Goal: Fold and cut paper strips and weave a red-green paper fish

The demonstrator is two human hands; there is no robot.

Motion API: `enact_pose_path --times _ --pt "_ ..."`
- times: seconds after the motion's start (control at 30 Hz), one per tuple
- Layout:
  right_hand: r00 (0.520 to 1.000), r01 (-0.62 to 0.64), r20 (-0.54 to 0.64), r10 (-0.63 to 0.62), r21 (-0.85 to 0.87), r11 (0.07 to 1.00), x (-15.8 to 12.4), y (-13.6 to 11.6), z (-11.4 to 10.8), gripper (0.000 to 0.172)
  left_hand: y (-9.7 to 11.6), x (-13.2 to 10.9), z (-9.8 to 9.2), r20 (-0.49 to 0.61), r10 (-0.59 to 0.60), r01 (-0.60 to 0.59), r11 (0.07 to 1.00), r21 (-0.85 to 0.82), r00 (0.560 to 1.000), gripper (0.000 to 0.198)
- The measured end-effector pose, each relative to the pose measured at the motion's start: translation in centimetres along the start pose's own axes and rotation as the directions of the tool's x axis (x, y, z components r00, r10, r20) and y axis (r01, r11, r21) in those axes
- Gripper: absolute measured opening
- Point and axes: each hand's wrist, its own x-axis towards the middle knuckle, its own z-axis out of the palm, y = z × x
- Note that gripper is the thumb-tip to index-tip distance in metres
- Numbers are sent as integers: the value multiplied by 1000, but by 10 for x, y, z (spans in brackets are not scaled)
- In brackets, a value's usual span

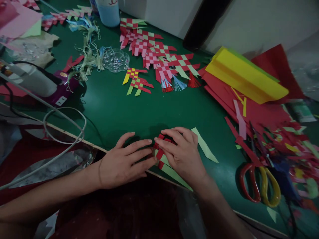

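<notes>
A small piece woven from red and pale green paper strips [160, 153] lies at the table's front edge, its weave partly hidden by my fingers. My left hand [129, 157] reaches in from the left with fingers spread, the fingertips touching the weave's left side. From the right, my right hand [183, 149] curls over the piece, its fingers closed on the upper and right parts. A long pale green strip end [175, 176] runs out under that hand toward the edge. Beside it lies a loose pale green paper strip [204, 146].
Finished woven paper fish [149, 49] lie at the back, with two smaller ones [137, 81] nearer. Scissors [259, 186], paper scraps [294, 156] and folded yellow paper [246, 76] are right. Left are a cable [64, 116], tassels [87, 56] and a bead tray [116, 60].
</notes>
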Motion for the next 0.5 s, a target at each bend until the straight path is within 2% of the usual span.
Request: enact_pose_path --times 0.13,0.33,0.5 --pt "1000 4 -10 -4 5 1000 -1 1 1 23 10 8 -1 -9 -54 54 997 51 998 49" --pt "1000 -12 -4 12 17 1000 -2 1 1 22 24 16 3 -22 -206 207 969 133 978 49" --pt "1000 -8 6 8 -7 1000 -2 1 2 26 26 18 4 -37 -220 223 968 118 975 45"
